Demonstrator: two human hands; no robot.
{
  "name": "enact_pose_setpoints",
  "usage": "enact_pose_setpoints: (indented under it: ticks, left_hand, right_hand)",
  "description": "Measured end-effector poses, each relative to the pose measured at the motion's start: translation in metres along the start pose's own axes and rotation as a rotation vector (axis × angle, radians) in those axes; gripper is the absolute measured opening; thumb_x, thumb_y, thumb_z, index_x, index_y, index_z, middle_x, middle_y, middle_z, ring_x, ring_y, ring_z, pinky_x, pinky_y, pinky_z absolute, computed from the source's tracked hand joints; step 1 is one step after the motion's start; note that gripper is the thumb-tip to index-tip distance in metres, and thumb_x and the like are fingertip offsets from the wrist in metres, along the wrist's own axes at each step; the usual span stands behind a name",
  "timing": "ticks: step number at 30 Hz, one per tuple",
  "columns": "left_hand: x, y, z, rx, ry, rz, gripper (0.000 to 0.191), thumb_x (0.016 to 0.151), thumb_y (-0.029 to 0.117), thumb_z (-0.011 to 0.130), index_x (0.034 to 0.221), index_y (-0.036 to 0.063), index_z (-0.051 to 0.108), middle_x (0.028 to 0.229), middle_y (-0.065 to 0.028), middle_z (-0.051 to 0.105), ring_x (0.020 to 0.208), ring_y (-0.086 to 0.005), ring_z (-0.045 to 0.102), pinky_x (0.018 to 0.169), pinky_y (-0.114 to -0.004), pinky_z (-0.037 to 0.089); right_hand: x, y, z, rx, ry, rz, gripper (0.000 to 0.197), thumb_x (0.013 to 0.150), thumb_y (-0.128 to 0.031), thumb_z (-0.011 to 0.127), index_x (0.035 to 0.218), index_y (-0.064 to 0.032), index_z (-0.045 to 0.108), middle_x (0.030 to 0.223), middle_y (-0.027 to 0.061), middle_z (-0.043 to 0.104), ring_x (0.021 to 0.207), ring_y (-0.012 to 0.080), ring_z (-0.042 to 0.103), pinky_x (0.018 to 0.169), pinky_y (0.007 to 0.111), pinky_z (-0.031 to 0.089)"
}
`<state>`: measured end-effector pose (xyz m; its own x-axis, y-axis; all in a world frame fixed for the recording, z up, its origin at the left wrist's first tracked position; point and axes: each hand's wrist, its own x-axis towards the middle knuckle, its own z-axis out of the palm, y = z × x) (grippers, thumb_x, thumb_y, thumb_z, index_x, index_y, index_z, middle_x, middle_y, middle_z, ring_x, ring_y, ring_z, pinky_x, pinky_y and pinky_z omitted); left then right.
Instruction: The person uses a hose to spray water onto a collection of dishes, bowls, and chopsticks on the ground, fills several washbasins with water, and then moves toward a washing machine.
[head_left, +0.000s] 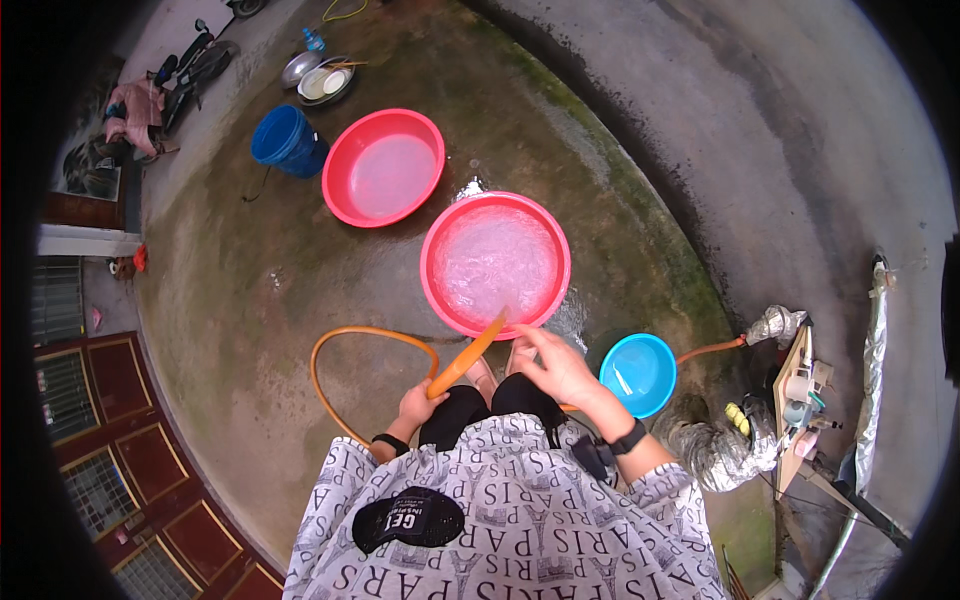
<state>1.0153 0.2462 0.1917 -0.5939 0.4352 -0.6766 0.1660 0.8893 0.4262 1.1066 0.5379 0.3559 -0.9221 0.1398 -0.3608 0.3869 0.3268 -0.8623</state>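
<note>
My left hand (421, 403) is wrapped around an orange hose (468, 361) a little behind its end. The hose mouth points over the near rim of a round pink basin (429, 300), and the water inside is rippled and foamy. My right hand (553, 363) holds nothing, with its fingers apart. Its fingertips are close to the basin's near rim; whether they touch it I cannot tell. The rest of the hose loops over the concrete on my left. My feet (481, 370) stand right behind the basin.
A second pink basin (332, 174) with cloudy water stands ahead-left, beside a blue bucket (281, 142). Beyond are a metal pan with dishes (324, 84) and a parked motorcycle (196, 71). To my right are a small blue basin (637, 375) and a shelf (793, 390) of toiletries.
</note>
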Motion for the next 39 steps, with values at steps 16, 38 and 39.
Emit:
enact_pose_setpoints:
  ticks: [16, 38, 39]
  left_hand:
    - [0.042, 0.002, -0.024, 0.245, -0.200, 0.133, 0.039, 0.066, 0.038, 0.065, 0.091, 0.0099, 0.056, 0.085, -0.0144, 0.061, 0.082, -0.0314, 0.057, 0.071, -0.040, 0.045]
    - [0.037, -0.036, -0.031, 0.780, -0.629, 0.542, 0.031, 0.065, 0.029, 0.063, 0.090, 0.0110, 0.056, 0.084, -0.0123, 0.061, 0.082, -0.0295, 0.058, 0.072, -0.038, 0.045]
    - [0.039, -0.036, -0.029, 0.788, -0.637, 0.556, 0.031, 0.065, 0.029, 0.063, 0.090, 0.0110, 0.056, 0.084, -0.0123, 0.061, 0.082, -0.0295, 0.058, 0.072, -0.038, 0.045]
  right_hand:
    - [-0.204, 0.332, 0.124, 0.565, 0.728, 0.848, 0.023, 0.079, -0.008, 0.049, 0.100, 0.0027, 0.049, 0.074, 0.0096, 0.058, 0.061, 0.0145, 0.055, 0.055, 0.026, 0.045]
    - [-0.180, 0.234, 0.293, 0.358, 0.639, 0.884, 0.025, 0.079, -0.009, 0.048, 0.102, -0.0007, 0.053, 0.077, 0.0088, 0.062, 0.068, 0.0146, 0.059, 0.064, 0.024, 0.047]
    - [-0.183, 0.236, 0.296, 0.455, 0.693, 0.860, 0.025, 0.079, -0.009, 0.048, 0.102, -0.0010, 0.053, 0.076, 0.0084, 0.062, 0.068, 0.0145, 0.059, 0.064, 0.025, 0.046]
